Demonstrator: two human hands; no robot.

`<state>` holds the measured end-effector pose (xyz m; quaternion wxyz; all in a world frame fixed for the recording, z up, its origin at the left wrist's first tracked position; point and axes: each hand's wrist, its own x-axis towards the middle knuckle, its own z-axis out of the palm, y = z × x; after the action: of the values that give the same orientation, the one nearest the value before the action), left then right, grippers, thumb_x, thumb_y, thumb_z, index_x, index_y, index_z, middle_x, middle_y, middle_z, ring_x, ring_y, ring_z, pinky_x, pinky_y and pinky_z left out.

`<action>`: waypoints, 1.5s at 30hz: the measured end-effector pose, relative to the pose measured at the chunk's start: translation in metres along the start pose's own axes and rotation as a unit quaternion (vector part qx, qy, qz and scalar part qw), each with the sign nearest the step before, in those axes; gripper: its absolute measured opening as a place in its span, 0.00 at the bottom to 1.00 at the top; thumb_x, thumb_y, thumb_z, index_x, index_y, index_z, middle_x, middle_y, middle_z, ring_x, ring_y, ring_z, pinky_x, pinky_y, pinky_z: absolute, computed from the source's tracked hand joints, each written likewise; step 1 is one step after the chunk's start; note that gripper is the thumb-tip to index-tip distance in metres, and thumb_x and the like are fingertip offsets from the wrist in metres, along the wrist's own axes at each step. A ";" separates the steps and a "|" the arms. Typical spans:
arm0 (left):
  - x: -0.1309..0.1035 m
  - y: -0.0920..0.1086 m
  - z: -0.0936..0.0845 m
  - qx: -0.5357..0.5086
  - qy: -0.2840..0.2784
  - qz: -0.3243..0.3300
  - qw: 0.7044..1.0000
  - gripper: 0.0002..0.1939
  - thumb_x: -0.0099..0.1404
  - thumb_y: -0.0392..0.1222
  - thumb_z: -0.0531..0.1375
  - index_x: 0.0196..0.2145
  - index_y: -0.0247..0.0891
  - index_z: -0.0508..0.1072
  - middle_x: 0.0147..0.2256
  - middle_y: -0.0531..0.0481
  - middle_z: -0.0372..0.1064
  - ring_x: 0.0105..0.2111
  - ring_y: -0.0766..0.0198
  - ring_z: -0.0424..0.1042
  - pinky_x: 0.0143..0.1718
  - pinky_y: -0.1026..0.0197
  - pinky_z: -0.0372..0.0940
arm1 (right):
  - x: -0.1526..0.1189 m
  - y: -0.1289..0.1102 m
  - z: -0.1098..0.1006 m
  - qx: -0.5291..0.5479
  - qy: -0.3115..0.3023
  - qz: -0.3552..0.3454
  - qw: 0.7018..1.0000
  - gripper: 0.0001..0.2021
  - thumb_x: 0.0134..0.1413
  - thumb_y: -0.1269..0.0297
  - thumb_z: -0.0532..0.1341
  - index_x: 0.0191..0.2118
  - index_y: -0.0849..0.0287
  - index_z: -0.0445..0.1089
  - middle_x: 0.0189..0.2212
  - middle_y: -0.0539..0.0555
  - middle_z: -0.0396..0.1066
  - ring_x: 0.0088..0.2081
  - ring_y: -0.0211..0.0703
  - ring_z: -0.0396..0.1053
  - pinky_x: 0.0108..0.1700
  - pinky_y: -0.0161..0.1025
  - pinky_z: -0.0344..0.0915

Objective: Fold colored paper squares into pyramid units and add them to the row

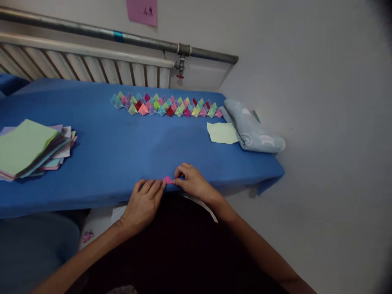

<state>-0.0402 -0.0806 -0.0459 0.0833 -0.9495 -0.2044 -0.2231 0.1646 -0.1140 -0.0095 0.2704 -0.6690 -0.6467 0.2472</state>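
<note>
A small bright pink piece of folded paper lies at the near edge of the blue-covered table. My left hand presses its left end with the fingertips, fingers closed together. On the other side, my right hand pinches the right end between thumb and forefinger. Further back stand rows of small folded paper pieces in many colours, each a pointed shape. At the left is a stack of coloured paper sheets, pale green on top.
A pale green paper sheet lies at the right, beside a rolled grey-blue blanket near the wall. Behind the blue cloth are a white radiator and a metal pipe with a red-handled valve. A pink note hangs above.
</note>
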 end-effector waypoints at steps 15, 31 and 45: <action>-0.010 -0.005 0.006 -0.038 0.030 -0.020 0.999 0.20 0.67 0.29 0.52 0.55 0.33 0.70 0.47 0.38 0.74 0.47 0.52 0.69 0.48 0.48 0.61 | -0.002 0.001 -0.001 0.057 0.005 0.025 0.998 0.08 0.49 0.74 0.66 0.27 0.59 0.66 0.29 0.47 0.62 0.34 0.37 0.60 0.38 0.36 0.56; -0.005 -0.007 0.005 -0.072 0.040 -0.035 0.996 0.18 0.67 0.29 0.51 0.51 0.34 0.73 0.45 0.39 0.74 0.45 0.53 0.69 0.45 0.50 0.61 | 0.002 0.000 -0.003 0.049 -0.018 0.034 0.998 0.08 0.48 0.77 0.65 0.27 0.59 0.66 0.29 0.47 0.63 0.34 0.36 0.61 0.40 0.36 0.57; 0.035 -0.026 0.002 -0.160 -0.032 -0.057 0.985 0.12 0.67 0.41 0.58 0.48 0.38 0.68 0.38 0.47 0.74 0.37 0.57 0.71 0.39 0.55 0.61 | -0.008 0.002 -0.001 0.168 0.040 0.023 0.985 0.06 0.47 0.75 0.63 0.30 0.57 0.67 0.33 0.47 0.66 0.38 0.37 0.64 0.45 0.38 0.61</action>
<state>-0.0217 -0.0440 -0.0294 -0.0895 -0.9440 -0.2227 -0.2264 0.1667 -0.1218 -0.0101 0.3989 -0.6381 -0.5693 0.3311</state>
